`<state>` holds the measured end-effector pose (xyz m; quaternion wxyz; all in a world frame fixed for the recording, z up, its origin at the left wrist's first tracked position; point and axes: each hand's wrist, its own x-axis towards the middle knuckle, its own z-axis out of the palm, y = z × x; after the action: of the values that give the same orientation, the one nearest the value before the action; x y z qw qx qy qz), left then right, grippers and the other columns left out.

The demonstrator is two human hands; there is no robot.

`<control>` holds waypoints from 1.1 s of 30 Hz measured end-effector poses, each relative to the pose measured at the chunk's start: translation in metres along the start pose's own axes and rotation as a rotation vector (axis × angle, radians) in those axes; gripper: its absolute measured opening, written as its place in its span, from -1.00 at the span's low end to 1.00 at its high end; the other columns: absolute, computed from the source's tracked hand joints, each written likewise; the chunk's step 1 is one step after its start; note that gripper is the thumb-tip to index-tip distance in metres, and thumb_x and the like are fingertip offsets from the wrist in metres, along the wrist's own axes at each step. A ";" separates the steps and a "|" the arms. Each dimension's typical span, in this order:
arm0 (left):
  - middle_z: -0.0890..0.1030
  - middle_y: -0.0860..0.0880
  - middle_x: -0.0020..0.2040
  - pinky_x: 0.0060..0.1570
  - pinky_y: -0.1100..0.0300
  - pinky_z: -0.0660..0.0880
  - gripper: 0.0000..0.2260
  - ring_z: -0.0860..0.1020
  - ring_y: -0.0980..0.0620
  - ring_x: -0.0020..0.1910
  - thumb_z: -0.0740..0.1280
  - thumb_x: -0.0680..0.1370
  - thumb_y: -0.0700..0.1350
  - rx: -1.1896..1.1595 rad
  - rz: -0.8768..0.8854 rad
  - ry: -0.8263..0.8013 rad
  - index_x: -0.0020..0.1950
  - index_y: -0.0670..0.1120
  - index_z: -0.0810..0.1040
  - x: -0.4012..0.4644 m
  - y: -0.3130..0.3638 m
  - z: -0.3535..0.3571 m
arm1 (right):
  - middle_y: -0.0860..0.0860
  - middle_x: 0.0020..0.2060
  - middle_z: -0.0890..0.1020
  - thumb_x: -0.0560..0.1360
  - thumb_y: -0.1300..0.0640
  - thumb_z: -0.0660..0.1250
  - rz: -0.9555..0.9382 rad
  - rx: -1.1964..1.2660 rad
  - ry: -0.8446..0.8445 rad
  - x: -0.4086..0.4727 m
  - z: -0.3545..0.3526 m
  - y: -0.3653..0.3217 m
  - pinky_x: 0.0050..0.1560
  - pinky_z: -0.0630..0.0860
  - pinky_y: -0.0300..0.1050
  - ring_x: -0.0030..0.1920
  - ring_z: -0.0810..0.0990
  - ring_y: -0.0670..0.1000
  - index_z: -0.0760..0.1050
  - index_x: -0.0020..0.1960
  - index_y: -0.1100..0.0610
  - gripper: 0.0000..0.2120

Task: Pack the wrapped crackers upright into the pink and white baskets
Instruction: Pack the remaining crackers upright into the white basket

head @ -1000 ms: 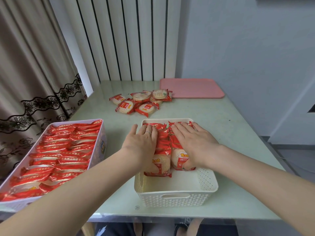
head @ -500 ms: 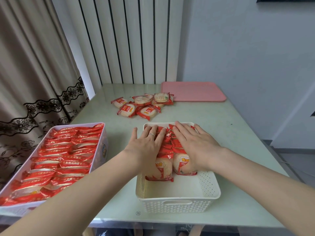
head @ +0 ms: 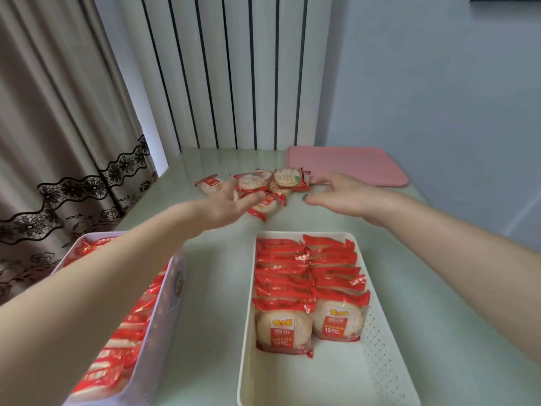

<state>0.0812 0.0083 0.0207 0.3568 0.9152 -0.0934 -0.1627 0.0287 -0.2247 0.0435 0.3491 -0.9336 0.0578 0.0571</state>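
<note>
A white basket [head: 383,341] in front of me holds two rows of red-wrapped crackers [head: 310,288] standing upright, with its near part bare. At the left a pink basket [head: 164,326] is filled with upright crackers. A loose pile of wrapped crackers [head: 263,186] lies flat at the far middle of the table. My left hand [head: 231,206] reaches over the pile's near edge, fingers relaxed and blurred. To the right of the pile hovers my right hand [head: 342,194], fingers spread and holding nothing.
A flat pink lid [head: 348,165] lies at the far right of the pale green table [head: 433,288]. A curtain hangs at the left, and a striped wall panel stands behind the table.
Both hands have lifted off the crackers in the white basket and stretched forward to the loose pile. The camera view has shifted closer over the baskets.
</note>
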 end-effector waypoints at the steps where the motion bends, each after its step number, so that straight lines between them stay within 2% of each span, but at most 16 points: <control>1: 0.27 -0.08 0.58 0.44 -0.02 0.24 -0.19 0.29 -0.12 0.51 0.22 0.54 0.39 -0.040 -0.085 0.038 0.64 0.03 0.03 0.016 -0.004 -0.001 | -0.07 0.12 0.54 0.55 -0.06 0.38 0.062 0.077 0.011 0.018 0.004 0.000 0.27 0.46 0.01 0.30 0.49 0.10 0.39 0.36 0.00 -0.57; 3: 0.13 -0.08 0.64 0.46 -0.09 0.21 -0.06 0.20 -0.19 0.56 0.20 0.49 0.46 -0.121 -0.259 0.080 0.66 -0.01 -0.10 0.047 -0.014 -0.001 | 0.06 0.41 0.42 0.50 -0.18 0.40 0.204 0.206 -0.002 0.056 0.013 0.003 0.32 0.45 0.18 0.38 0.42 0.16 0.20 0.53 0.05 -0.28; 6: -0.01 -0.04 0.66 0.49 -0.12 0.15 0.11 0.10 -0.16 0.60 0.26 0.42 0.51 -0.237 -0.386 0.096 0.64 -0.06 -0.27 0.086 -0.024 0.002 | 0.10 0.54 0.26 0.48 -0.25 0.38 0.312 0.344 0.035 0.109 0.024 0.007 0.37 0.38 0.26 0.46 0.33 0.22 -0.04 0.62 0.04 -0.08; 7: 0.03 -0.06 0.66 0.50 -0.10 0.12 0.09 0.11 -0.14 0.60 0.28 0.45 0.47 -0.254 -0.388 0.094 0.65 -0.10 -0.23 0.097 -0.025 0.003 | 0.09 0.56 0.23 0.48 -0.26 0.37 0.333 0.383 0.065 0.125 0.026 0.007 0.39 0.35 0.28 0.48 0.30 0.24 -0.08 0.63 0.03 -0.06; 9: 0.20 -0.14 0.61 0.49 -0.08 0.16 -0.05 0.21 -0.18 0.57 0.31 0.51 0.37 -0.235 -0.368 0.092 0.64 -0.17 0.00 0.116 -0.025 0.002 | 0.10 0.59 0.18 0.48 -0.28 0.34 0.360 0.414 0.124 0.158 0.029 0.009 0.44 0.29 0.26 0.52 0.24 0.26 -0.10 0.64 -0.01 -0.06; 11: 0.28 -0.22 0.56 0.43 -0.13 0.28 -0.12 0.30 -0.26 0.51 0.32 0.52 0.34 -0.175 -0.323 0.111 0.61 -0.19 0.10 0.139 -0.025 0.000 | 0.13 0.59 0.15 0.45 -0.34 0.30 0.388 0.358 0.177 0.190 0.033 0.012 0.48 0.24 0.19 0.53 0.22 0.26 -0.04 0.64 -0.06 -0.08; 13: 0.10 -0.20 0.62 0.46 -0.21 0.23 0.01 0.15 -0.31 0.56 0.27 0.42 0.49 -0.117 -0.390 0.126 0.65 -0.02 -0.07 0.160 -0.025 -0.002 | 0.17 0.57 0.11 0.45 -0.37 0.24 0.406 0.279 0.206 0.214 0.037 0.014 0.50 0.23 0.16 0.52 0.22 0.26 0.02 0.62 -0.12 -0.15; 15: 0.01 -0.16 0.65 0.49 -0.27 0.15 0.09 0.04 -0.34 0.58 0.20 0.29 0.60 -0.017 -0.432 0.144 0.64 0.12 -0.12 0.177 -0.027 0.001 | 0.19 0.56 0.09 0.50 -0.35 0.20 0.399 0.233 0.216 0.231 0.042 0.014 0.49 0.23 0.16 0.52 0.20 0.27 0.05 0.62 -0.13 -0.23; 18: 0.14 -0.25 0.60 0.45 -0.24 0.25 0.10 0.19 -0.36 0.52 0.23 0.17 0.58 0.096 -0.398 0.128 0.63 0.16 0.04 0.196 -0.036 0.009 | 0.27 0.48 0.20 0.52 -0.32 0.19 0.400 0.091 0.165 0.249 0.057 0.012 0.36 0.32 0.06 0.47 0.23 0.26 0.18 0.58 0.00 -0.27; 21: 0.25 -0.24 0.54 0.41 -0.19 0.33 -0.01 0.29 -0.30 0.45 0.33 0.23 0.52 0.143 -0.341 0.118 0.57 0.14 0.19 0.196 -0.041 0.015 | 0.23 0.35 0.34 0.49 -0.27 0.29 0.361 0.012 0.159 0.252 0.068 0.011 0.30 0.39 0.01 0.40 0.28 0.22 0.32 0.46 0.09 -0.33; 24: 0.25 -0.18 0.54 0.38 -0.08 0.37 -0.07 0.29 -0.23 0.48 0.45 0.36 0.39 0.074 -0.312 0.097 0.60 0.13 0.14 0.191 -0.044 0.014 | 0.16 0.21 0.40 0.45 -0.11 0.44 0.278 0.073 0.144 0.245 0.069 0.014 0.29 0.44 -0.01 0.38 0.35 0.18 0.40 0.35 0.13 -0.42; 27: 0.33 -0.13 0.50 0.32 -0.04 0.43 0.08 0.35 -0.18 0.44 0.56 0.26 0.34 0.011 -0.320 0.070 0.60 0.02 0.09 0.183 -0.046 0.013 | 0.12 0.18 0.55 0.27 -0.01 0.57 0.211 0.202 0.154 0.241 0.068 0.026 0.05 0.53 -0.06 0.18 0.54 0.10 0.51 0.08 0.07 -0.55; 28: 0.35 -0.12 0.48 0.31 -0.05 0.44 0.14 0.37 -0.18 0.42 0.59 0.22 0.33 -0.006 -0.333 0.055 0.61 -0.01 0.05 0.181 -0.046 0.014 | 0.11 0.14 0.57 0.26 0.03 0.59 0.201 0.258 0.152 0.238 0.068 0.028 -0.01 0.52 -0.08 0.12 0.57 0.08 0.50 0.07 0.07 -0.54; 30: 0.39 -0.11 0.44 0.29 -0.04 0.47 0.19 0.42 -0.16 0.38 0.63 0.19 0.28 -0.060 -0.357 0.029 0.60 -0.07 0.03 0.177 -0.043 0.018 | 0.07 0.13 0.56 0.28 0.10 0.60 0.195 0.345 0.106 0.233 0.069 0.032 0.10 0.54 -0.05 0.15 0.56 0.09 0.41 0.31 0.09 -0.34; 31: 0.43 -0.10 0.39 0.25 -0.01 0.49 0.17 0.47 -0.14 0.33 0.64 0.19 0.27 -0.089 -0.357 0.013 0.58 -0.11 0.09 0.174 -0.042 0.019 | 0.08 0.18 0.54 0.29 0.11 0.60 0.194 0.377 0.083 0.232 0.069 0.033 0.21 0.54 0.00 0.20 0.55 0.11 0.31 0.45 0.09 -0.20; 33: 0.56 -0.05 0.22 0.09 0.05 0.55 -0.01 0.58 -0.05 0.13 0.65 0.19 0.25 -0.141 -0.339 -0.025 0.46 -0.13 0.33 0.171 -0.043 0.020 | 0.10 0.26 0.51 0.29 0.13 0.60 0.203 0.428 0.048 0.229 0.069 0.033 0.29 0.52 0.08 0.25 0.54 0.14 0.15 0.55 0.07 -0.03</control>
<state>0.2352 -0.0224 -0.0621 0.3866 0.8883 0.0692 -0.2381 0.2454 -0.2196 -0.0632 0.5299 -0.8289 0.1703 0.0560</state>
